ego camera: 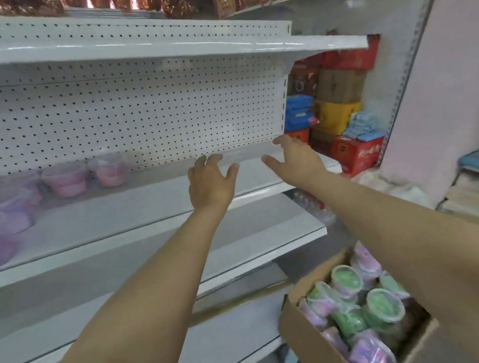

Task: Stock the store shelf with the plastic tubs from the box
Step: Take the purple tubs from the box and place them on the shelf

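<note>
Both arms reach up over the white middle shelf (150, 205). My left hand (209, 182) hovers with its fingers spread and holds nothing. My right hand (294, 155) is a hand's width to its right, also open and empty, near the shelf's right end. Pink and purple plastic tubs (64, 180) stand at the left of this shelf, blurred. A cardboard box (311, 342) at the lower right holds several green and purple tubs (382, 307), partly hidden by my right forearm.
A bare white shelf (153, 48) hangs above, with a perforated back panel (120, 117) between. Lower shelves (264, 239) step out below. Red, yellow and blue cartons (342, 113) are stacked to the right behind the unit. Packaged goods sit on top.
</note>
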{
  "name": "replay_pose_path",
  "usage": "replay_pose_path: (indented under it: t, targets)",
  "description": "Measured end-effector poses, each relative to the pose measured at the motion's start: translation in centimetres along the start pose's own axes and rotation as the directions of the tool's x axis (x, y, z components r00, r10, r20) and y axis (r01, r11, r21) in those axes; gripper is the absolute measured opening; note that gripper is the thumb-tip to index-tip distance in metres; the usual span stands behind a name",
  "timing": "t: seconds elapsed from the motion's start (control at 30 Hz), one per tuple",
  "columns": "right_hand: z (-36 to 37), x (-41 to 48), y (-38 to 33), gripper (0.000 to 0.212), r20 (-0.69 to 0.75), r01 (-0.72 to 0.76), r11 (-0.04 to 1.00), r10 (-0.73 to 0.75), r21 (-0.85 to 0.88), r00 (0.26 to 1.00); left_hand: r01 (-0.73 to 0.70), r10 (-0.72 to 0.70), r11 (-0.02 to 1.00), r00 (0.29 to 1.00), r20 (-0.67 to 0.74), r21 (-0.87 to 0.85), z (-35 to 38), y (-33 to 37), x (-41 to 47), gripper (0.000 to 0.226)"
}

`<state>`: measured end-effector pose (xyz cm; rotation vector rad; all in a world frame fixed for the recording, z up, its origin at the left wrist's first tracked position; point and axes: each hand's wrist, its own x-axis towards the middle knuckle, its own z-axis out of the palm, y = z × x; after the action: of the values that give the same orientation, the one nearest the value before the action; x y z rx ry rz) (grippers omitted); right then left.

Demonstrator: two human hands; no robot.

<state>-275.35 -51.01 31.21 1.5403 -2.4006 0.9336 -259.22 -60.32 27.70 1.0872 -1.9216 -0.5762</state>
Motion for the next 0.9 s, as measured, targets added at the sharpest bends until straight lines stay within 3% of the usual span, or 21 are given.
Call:
replay_pose_path:
  t: [0.27,0.57,0.8,0.9]
  targets:
    - [-6.4,-6.6,10.3,0.057,0.011,-0.195,0.979,0.196,-0.06,0.98,-0.056,0.059,0.998,0.985,0.16,-0.022,7.8,7.1,-6.1,0.049]
    - [-5.2,-9.1,22.7,0.063,0.051,-0.39,0.916,0.396,-0.093,0.917,-0.069,0.077,0.997,0.932,0.353,-0.037,20.1,8.2,-8.4,0.045]
    - [1.3,-8.1,33.6,0.058,0.229,-0.552,0.818,0.575,-0.161,0.786,0.023,-0.027,1.0,0.83,0.557,0.014,32.5,3.1,-8.9,0.045]
    - [4.7,-8.5,37.3,0.058,0.317,-0.631,0.753,0.654,-0.188,0.687,0.114,-0.139,0.99,0.712,0.688,0.083,36.4,0.9,-10.8,0.048]
